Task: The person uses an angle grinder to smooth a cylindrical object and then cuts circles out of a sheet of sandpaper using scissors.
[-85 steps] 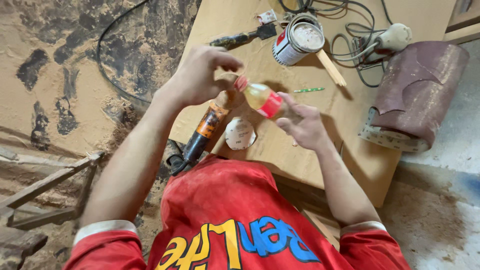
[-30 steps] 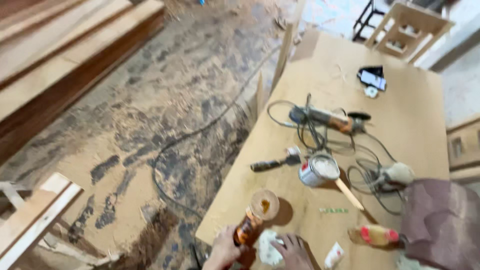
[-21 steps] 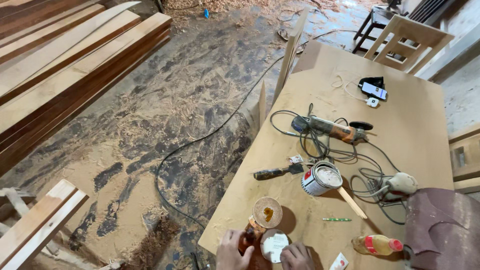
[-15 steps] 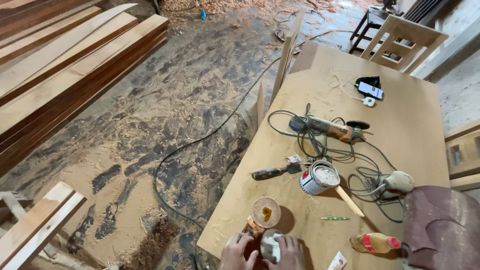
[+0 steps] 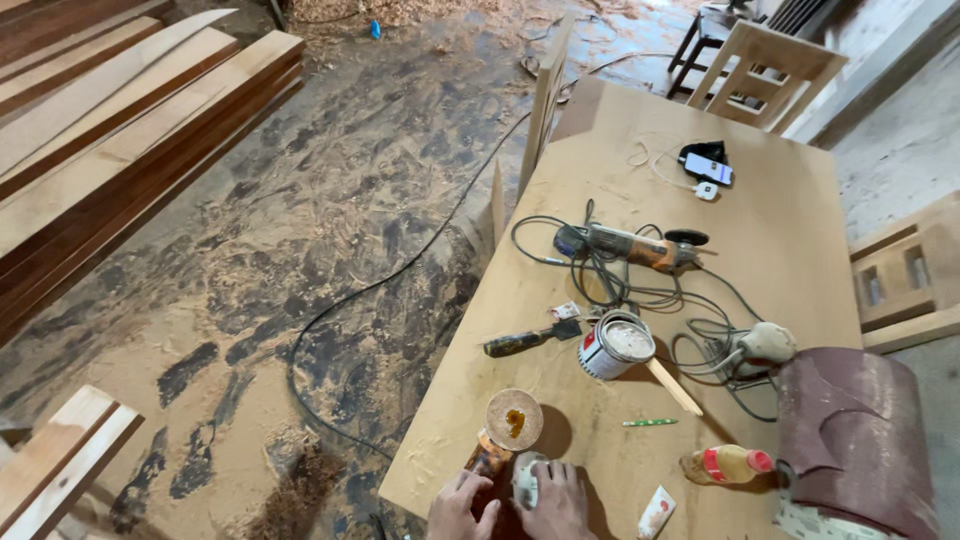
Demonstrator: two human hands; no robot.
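Note:
Both my hands are at the bottom edge of the view, at the near end of a plywood table (image 5: 780,260). My left hand (image 5: 458,506) grips the orange-and-black body of a disc sander (image 5: 490,458). Its round brown disc (image 5: 513,420) faces up with a blob of yellow glue in its middle. My right hand (image 5: 556,500) lies curled over a white round piece (image 5: 524,478) right beside the sander's body. A yellow glue bottle (image 5: 722,465) with a red cap lies on its side to the right, apart from both hands.
On the table are a paint can (image 5: 615,346) with a stir stick, a scraper (image 5: 524,341), a green pencil (image 5: 650,422), a white tube (image 5: 655,512), a corded angle grinder (image 5: 630,246), a phone (image 5: 708,166) and a sandpaper roll (image 5: 850,440). Planks (image 5: 120,140) and a cable (image 5: 380,285) lie on the sawdusty floor.
The glue bottle has left my right hand and lies on the table. Both hands have come together at the sander, and the view has lifted to take in the table and floor.

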